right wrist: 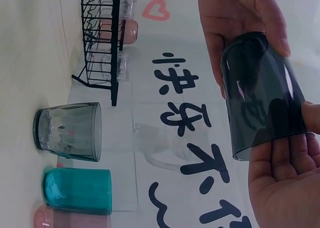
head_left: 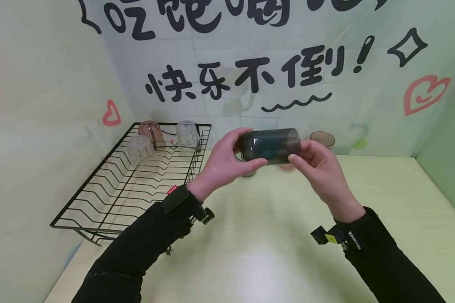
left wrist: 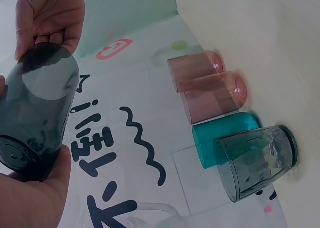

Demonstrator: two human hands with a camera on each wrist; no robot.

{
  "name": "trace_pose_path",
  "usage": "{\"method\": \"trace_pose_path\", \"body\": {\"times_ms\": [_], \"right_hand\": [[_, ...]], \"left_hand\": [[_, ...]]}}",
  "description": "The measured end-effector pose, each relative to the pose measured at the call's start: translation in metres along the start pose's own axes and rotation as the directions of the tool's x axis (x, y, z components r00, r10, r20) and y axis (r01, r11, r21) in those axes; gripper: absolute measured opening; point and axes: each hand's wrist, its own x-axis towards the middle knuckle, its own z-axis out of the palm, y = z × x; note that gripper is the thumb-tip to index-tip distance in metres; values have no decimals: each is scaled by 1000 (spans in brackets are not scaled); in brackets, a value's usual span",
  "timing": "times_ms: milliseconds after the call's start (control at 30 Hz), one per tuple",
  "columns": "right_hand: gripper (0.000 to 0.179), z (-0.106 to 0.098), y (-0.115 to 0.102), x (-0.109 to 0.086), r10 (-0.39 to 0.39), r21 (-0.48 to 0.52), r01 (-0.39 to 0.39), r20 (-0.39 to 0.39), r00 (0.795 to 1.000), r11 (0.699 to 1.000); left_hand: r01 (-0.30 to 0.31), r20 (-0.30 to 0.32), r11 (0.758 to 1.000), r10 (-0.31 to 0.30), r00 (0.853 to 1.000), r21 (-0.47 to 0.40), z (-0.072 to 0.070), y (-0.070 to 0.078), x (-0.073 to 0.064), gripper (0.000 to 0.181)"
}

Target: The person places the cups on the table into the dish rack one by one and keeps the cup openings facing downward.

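Both hands hold a dark smoky drinking glass (head_left: 271, 146) on its side, raised above the table. My left hand (head_left: 227, 158) grips its base end, thumb along the near side. At the rim end, my right hand (head_left: 324, 170) pinches the wall, and in the right wrist view its fingers reach in at the mouth. Behind, in the left wrist view, stand a clear grey glass (left wrist: 257, 163), a teal glass (left wrist: 205, 145) and two pink glasses, one nearer the teal one (left wrist: 212, 98), the other (left wrist: 192, 70) past it.
On the left is a black wire dish rack (head_left: 110, 198) bearing a pink glass (head_left: 151, 131) and two clear glasses, one at the back (head_left: 187, 134), one in front (head_left: 139, 148). A lettered sheet (head_left: 227, 111) hangs behind the pale table (head_left: 258, 252).
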Motion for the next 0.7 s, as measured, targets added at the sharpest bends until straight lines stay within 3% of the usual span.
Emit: {"method": "trace_pose_path", "body": {"times_ms": [400,700], "right_hand": [[14,1,2,0,11,-86,-12,-6,1000,996],[17,3,3,0,29,-94,-29,7,1000,995]], "left_hand": [[-12,-17,1000,12,1000,18,-1,-1,0,75],[-17,-38,999,19,999,38,-2,0,-1,76]]}}
